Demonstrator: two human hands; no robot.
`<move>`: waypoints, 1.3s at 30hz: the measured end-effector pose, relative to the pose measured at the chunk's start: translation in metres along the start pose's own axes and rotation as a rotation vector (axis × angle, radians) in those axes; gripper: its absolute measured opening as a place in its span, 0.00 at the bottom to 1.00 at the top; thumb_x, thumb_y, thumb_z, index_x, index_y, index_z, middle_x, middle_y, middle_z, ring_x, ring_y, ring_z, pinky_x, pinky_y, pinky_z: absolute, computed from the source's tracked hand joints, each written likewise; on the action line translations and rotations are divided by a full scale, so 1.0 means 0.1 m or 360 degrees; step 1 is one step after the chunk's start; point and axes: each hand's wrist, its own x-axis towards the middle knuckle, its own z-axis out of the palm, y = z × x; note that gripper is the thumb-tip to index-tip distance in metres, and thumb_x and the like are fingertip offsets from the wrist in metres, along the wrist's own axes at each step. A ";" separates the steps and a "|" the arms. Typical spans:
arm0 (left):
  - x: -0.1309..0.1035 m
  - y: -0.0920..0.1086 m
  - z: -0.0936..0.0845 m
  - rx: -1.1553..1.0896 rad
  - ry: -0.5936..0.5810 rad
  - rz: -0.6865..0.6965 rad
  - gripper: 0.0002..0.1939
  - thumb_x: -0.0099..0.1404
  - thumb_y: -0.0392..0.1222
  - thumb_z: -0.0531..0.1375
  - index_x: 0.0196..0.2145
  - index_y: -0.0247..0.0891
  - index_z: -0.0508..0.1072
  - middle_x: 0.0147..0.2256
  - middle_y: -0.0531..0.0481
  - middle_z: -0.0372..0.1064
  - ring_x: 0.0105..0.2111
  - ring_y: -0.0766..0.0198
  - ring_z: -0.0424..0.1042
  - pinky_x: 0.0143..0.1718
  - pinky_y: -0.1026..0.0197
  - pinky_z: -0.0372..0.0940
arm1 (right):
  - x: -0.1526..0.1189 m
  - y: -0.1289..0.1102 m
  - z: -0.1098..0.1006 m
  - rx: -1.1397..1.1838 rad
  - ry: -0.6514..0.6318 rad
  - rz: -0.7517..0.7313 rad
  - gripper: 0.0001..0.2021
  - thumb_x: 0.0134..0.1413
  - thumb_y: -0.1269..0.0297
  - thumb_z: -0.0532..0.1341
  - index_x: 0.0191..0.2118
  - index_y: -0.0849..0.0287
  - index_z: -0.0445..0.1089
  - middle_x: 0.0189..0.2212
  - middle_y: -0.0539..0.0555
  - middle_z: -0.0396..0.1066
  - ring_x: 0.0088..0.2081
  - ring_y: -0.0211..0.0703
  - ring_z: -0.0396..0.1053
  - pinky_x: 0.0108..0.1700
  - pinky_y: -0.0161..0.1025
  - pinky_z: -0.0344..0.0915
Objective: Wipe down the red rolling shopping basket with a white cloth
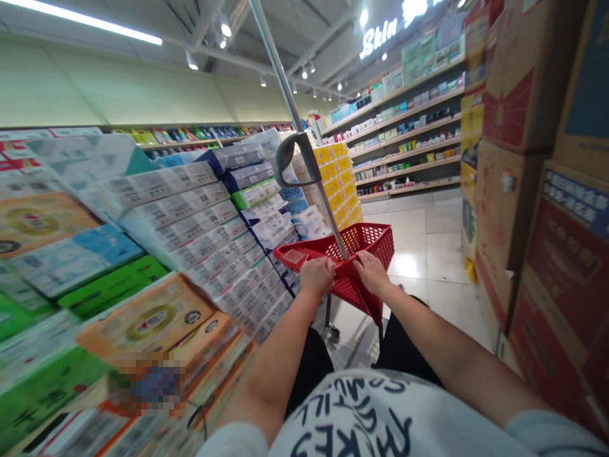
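In front of my body stands a red plastic shopping cart (371, 237) with lattice sides and small wheels below. My left hand (318, 274) is closed around the near rim of its basket, left of a metal pole. On the other side of the pole, my right hand (372, 271) also grips the rim. The silver pole (330, 212) rises from the cart past the top of the view and carries a grey looped handle (299, 160). Neither hand touches that handle.
Stacked tissue packs (190, 216) crowd the left side, with orange packs (157, 317) nearest me. Yellow boxes (339, 184) are piled beyond the cart. Tall cardboard cartons (504, 203) line the right. A pale tiled floor (409, 254) leads to product shelves (404, 139) at the back.
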 end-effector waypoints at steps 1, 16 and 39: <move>0.05 0.02 -0.03 0.0023 -0.0127 -0.0029 0.22 0.72 0.44 0.43 0.32 0.38 0.74 0.32 0.46 0.74 0.35 0.58 0.72 0.39 0.57 0.60 | 0.03 0.01 0.01 -0.0009 -0.0158 -0.0003 0.24 0.67 0.52 0.43 0.59 0.57 0.60 0.61 0.60 0.58 0.63 0.50 0.54 0.62 0.54 0.53; -0.05 0.22 -0.09 0.0212 -0.0235 -0.0120 0.25 0.71 0.54 0.43 0.40 0.34 0.73 0.34 0.39 0.72 0.37 0.51 0.72 0.39 0.52 0.63 | 0.02 -0.19 0.03 0.0013 -0.0368 0.0102 0.24 0.65 0.49 0.47 0.62 0.52 0.54 0.63 0.59 0.55 0.63 0.51 0.55 0.61 0.60 0.52; -0.28 0.03 -0.03 0.0386 -0.0051 0.0067 0.21 0.69 0.52 0.52 0.44 0.32 0.72 0.40 0.36 0.71 0.43 0.48 0.70 0.44 0.50 0.63 | -0.11 -0.43 0.16 -0.0119 -0.0413 -0.0039 0.23 0.65 0.52 0.50 0.62 0.54 0.54 0.64 0.60 0.52 0.65 0.53 0.47 0.60 0.63 0.50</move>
